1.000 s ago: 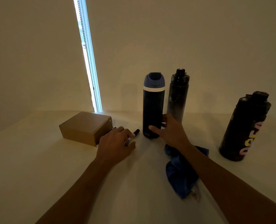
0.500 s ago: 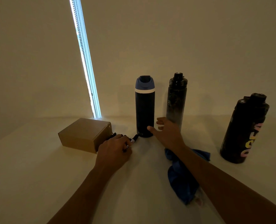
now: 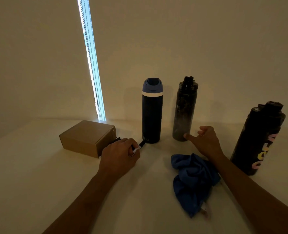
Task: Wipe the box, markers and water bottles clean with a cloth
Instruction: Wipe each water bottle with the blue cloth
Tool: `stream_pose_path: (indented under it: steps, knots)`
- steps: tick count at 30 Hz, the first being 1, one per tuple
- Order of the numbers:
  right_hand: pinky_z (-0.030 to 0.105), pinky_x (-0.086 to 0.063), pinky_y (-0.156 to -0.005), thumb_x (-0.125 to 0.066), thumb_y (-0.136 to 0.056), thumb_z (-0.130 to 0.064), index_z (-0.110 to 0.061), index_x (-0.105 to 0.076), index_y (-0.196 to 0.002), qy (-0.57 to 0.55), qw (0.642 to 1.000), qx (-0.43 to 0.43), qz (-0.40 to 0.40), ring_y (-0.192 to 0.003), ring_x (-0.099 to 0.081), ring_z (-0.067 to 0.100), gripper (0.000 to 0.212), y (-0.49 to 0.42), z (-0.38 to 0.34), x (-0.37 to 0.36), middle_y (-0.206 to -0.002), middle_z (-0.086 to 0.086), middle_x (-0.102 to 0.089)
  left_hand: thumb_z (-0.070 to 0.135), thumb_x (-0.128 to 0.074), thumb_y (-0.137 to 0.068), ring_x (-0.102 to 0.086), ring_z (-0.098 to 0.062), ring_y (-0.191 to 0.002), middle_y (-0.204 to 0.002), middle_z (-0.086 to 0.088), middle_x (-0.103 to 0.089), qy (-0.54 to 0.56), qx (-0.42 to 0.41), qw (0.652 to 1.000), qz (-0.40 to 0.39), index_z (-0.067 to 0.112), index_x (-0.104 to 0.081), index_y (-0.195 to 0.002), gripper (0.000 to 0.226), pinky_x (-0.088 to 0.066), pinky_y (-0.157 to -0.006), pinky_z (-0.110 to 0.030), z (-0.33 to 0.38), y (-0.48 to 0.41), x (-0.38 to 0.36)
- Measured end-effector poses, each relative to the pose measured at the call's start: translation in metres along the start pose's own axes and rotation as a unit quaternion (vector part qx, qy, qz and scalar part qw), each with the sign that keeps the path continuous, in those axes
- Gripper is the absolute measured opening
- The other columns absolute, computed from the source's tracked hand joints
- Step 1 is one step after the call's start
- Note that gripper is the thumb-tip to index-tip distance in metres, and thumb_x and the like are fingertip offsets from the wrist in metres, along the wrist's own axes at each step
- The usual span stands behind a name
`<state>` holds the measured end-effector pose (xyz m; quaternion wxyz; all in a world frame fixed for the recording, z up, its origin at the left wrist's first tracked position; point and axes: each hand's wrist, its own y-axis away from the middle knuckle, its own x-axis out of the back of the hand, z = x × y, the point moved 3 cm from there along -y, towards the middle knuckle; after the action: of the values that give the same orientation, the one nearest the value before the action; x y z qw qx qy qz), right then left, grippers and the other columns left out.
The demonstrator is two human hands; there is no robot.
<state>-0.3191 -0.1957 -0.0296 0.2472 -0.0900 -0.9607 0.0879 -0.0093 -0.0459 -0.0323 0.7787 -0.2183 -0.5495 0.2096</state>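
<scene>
A brown cardboard box (image 3: 87, 138) lies on the table at the left. My left hand (image 3: 120, 155) curls over the markers (image 3: 140, 144) just right of the box; one black cap sticks out toward the navy bottle with a blue lid (image 3: 152, 112). A black bottle (image 3: 183, 110) stands to its right, and my right hand (image 3: 205, 141) hovers beside its base, thumb pointing at it, holding nothing. A blue cloth (image 3: 193, 181) lies crumpled under my right forearm. A larger black bottle with coloured letters (image 3: 259, 139) stands at the far right.
The pale table (image 3: 38, 183) meets a plain wall behind the bottles. A bright window slit with a bead chain (image 3: 92, 68) runs down the wall above the box.
My right hand let go of the navy bottle and moved right to the base of the middle black bottle. My left hand stayed on the markers.
</scene>
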Motion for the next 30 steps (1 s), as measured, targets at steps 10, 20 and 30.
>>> stream_pose_path:
  steps: [10,20,30]
  knots:
    - [0.024,-0.047,-0.081,-0.088,-0.065,-0.052,-0.022,-0.039,-0.139,-0.043,0.996,0.049,-0.064,-0.111,-0.055,0.013,0.093,-0.011,-0.013,-0.020,-0.126,-0.006,-0.054,0.045,-0.065,-0.099,-0.064,-0.003,-0.077,-0.088,0.015,-0.070,0.025,0.001,1.000,-0.018,0.035,-0.071,-0.112,0.018,-0.057,-0.077,-0.025,0.012,0.001,0.002]
    - [0.011,-0.043,-0.055,-0.087,-0.066,-0.054,-0.025,-0.050,-0.119,-0.052,0.995,0.047,-0.066,-0.087,-0.059,-0.001,0.071,0.027,-0.044,-0.014,-0.106,-0.008,-0.063,0.070,-0.069,-0.085,-0.062,0.002,-0.083,-0.084,0.021,-0.064,0.140,0.037,0.990,-0.001,0.039,-0.068,-0.106,0.037,-0.048,-0.066,-0.010,0.018,0.003,0.005]
    - [0.024,-0.056,-0.079,-0.084,-0.059,-0.062,-0.028,-0.060,-0.115,-0.094,0.978,0.127,-0.133,-0.093,-0.069,0.002,0.070,0.112,-0.086,-0.007,-0.104,-0.014,-0.070,0.068,-0.081,-0.073,-0.059,0.015,-0.113,-0.125,0.030,-0.061,0.339,0.078,0.922,-0.173,0.047,-0.048,-0.138,0.076,-0.051,-0.095,-0.016,0.046,0.019,0.004]
